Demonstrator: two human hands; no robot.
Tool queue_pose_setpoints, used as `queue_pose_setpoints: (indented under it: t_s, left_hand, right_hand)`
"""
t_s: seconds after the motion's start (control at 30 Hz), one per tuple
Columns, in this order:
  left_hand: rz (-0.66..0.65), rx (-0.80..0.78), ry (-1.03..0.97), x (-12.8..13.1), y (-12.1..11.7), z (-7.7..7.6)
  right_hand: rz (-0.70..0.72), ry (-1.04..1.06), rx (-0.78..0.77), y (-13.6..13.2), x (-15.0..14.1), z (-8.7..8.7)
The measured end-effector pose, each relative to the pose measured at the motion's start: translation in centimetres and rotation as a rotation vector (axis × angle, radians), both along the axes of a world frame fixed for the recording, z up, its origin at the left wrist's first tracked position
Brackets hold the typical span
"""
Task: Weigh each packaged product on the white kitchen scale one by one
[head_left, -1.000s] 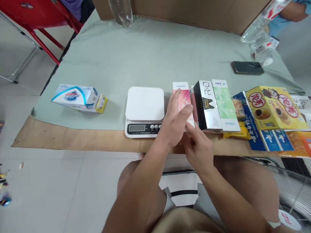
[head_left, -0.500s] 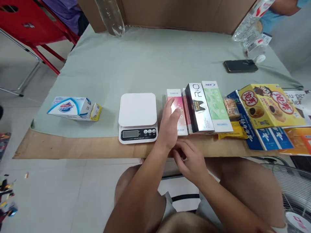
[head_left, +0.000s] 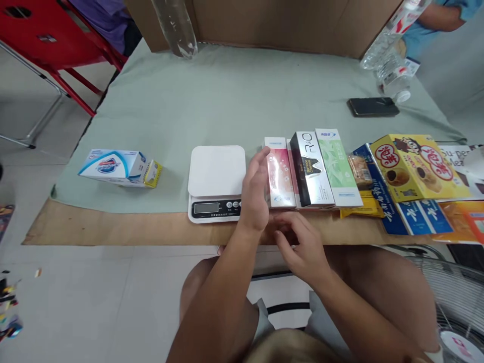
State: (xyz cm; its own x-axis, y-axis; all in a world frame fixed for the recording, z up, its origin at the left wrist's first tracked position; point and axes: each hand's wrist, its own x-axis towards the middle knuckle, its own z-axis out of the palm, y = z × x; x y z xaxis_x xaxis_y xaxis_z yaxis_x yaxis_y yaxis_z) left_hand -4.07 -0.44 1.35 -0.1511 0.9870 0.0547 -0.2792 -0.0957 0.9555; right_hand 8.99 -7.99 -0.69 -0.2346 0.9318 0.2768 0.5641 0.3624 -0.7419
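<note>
My left hand [head_left: 255,195] stands on edge with its fingers stretched out, against the left side of a pink box [head_left: 280,174]. The pink box lies in a row with a black box [head_left: 311,169] and a pale green box [head_left: 337,166]. A white kitchen scale [head_left: 217,171] sits just left of my left hand. Lower down, my right hand [head_left: 299,244] hovers over the table's front edge below the boxes. Its fingers are loosely curled and apart, and it holds nothing.
A blue-and-white soap box [head_left: 113,166] lies at the left. Yellow [head_left: 416,164] and blue [head_left: 397,206] snack boxes crowd the right. A phone [head_left: 372,107] and water bottles [head_left: 389,60] are at the back right, where another person's arm shows. A fan grille [head_left: 457,297] is at lower right.
My left hand slid off the top of the pink box to its left side. My right hand drew back from the boxes to the table's front edge.
</note>
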Motion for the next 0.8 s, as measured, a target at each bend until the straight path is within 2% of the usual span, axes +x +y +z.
queue_pose_setpoints:
  t_s: [0.1, 0.2, 0.3, 0.4, 0.47, 0.6, 0.7, 0.8]
  left_hand:
    - [0.187, 0.128, -0.034, -2.5, -0.7, 2.2]
    - [0.527, 0.14, -0.039, -6.3, -1.2, 3.1]
    - [0.886, 0.059, -0.047, -10.7, -1.6, 2.7]
    - [1.065, -0.093, -0.118, -14.6, -2.3, 2.3]
    - [1.079, -0.188, -0.242, -16.3, -2.7, 2.6]
    - [0.971, -0.257, -0.385, -18.0, -3.0, 3.1]
    - [0.858, -0.233, -0.375, -18.4, -3.1, 2.5]
    - [0.724, -0.168, -0.211, -18.5, -3.3, 1.6]
  right_hand:
    - [0.036, 0.017, 0.02, 0.0, -0.7, 1.3]
    - [0.136, 0.023, 0.067, 1.3, -2.9, 3.2]
    - [0.266, 0.018, 0.102, 4.0, -7.3, 4.9]
    - [0.416, 0.008, 0.143, 7.8, -13.6, 5.4]
    - [0.533, -0.079, 0.138, 10.3, -17.9, 4.9]
    - [0.63, -0.264, 0.079, 14.0, -24.5, 3.1]
    - [0.655, -0.323, 0.076, 14.6, -26.5, 2.1]
    - [0.576, -0.286, 0.137, 13.7, -26.1, 2.1]
